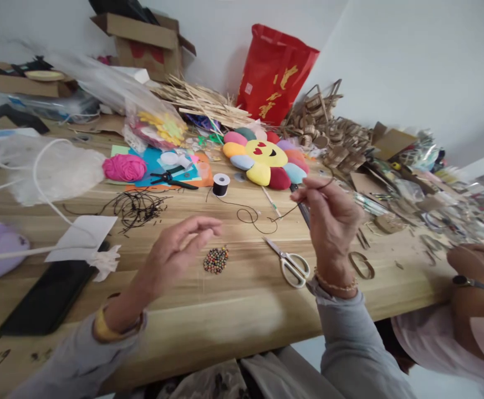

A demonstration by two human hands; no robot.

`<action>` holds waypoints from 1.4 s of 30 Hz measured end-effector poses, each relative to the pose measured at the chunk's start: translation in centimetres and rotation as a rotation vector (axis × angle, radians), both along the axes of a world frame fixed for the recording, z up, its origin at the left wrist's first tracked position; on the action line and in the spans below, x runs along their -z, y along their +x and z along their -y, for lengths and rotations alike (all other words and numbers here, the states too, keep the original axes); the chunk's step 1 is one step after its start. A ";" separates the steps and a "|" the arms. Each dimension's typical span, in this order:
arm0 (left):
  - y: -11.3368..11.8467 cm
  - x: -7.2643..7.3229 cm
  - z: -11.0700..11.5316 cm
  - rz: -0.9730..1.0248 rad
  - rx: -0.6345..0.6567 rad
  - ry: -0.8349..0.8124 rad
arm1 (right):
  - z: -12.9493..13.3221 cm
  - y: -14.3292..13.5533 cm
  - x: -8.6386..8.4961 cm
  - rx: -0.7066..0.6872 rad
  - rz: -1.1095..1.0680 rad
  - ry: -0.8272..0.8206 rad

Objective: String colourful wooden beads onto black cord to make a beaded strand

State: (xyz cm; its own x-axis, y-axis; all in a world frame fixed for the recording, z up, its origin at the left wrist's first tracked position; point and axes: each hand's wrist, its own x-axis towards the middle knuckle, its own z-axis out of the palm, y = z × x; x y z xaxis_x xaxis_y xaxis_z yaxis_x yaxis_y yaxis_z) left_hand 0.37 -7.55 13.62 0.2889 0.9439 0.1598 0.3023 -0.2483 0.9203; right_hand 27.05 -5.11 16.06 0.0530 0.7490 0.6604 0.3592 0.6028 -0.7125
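Observation:
Between its thumb and fingertips my right hand (331, 216) pinches a thin black cord (284, 215), raised above the table. The cord runs down in loose loops toward a black spool with white ends (220, 187). My left hand (177, 252), slightly blurred, hovers palm inward with fingers stretched and the thumb a little apart; I see nothing in it. Just right of it lies a small heap of multicoloured beads (215, 260). White-handled scissors (294, 269) rest on the wood between the beads and my right wrist, blades pointing away.
A tangle of black cords (137, 209) and black-handled pliers (169, 177) lie left of the spool. Behind stand a flower-shaped cushion (266, 155) and a red bag (275, 75). A black phone (46, 299) is at left. Another person's arm (472, 282) rests at right.

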 end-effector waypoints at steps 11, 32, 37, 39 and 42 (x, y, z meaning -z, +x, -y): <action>-0.4 10.1 -4.2 0.202 0.037 -0.287 | -1.5 -5.3 9.2 -0.413 0.015 -0.601; 2.7 9.4 -4.0 0.168 0.046 -0.115 | -0.5 -4.2 10.2 -0.416 0.173 -0.526; 3.4 9.7 -4.1 0.146 0.008 -0.011 | -0.9 -5.2 10.4 -0.617 -0.072 -0.684; 3.5 9.8 -4.1 0.145 -0.001 -0.009 | -1.3 -5.4 10.6 -0.655 -0.177 -0.743; 3.4 9.5 -4.1 0.145 -0.004 -0.038 | -1.9 -5.2 10.9 -0.684 -0.233 -0.801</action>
State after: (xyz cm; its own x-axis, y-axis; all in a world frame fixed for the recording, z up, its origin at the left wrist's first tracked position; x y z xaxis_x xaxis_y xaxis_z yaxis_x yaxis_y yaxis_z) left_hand 3.79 -3.48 4.16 0.2614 0.9512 0.1637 0.1670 -0.2116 0.9630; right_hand 21.87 -3.16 5.14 -0.4797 0.8774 -0.0069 -0.0720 -0.0472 -0.9963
